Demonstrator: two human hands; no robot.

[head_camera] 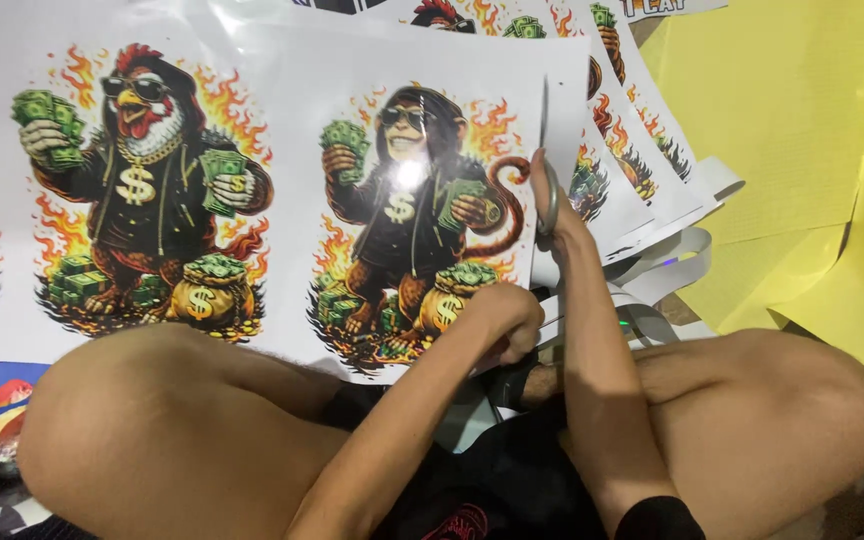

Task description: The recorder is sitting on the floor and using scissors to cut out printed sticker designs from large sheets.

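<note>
My right hand point(552, 205) grips scissors point(544, 150), blades up along the right edge of a glossy printed sheet point(282, 100) — a monkey and a rooster clutching money. My left hand point(507, 315) pinches the sheet's lower edge. More cut prints point(642, 150) fan out behind, lying on yellow paper point(782, 110). My bare knees frame the view.

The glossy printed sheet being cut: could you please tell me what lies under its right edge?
Under the printed sheet lie more printed sheets, fanned out rightward, over yellow paper. Their pictures are mostly covered.
</note>
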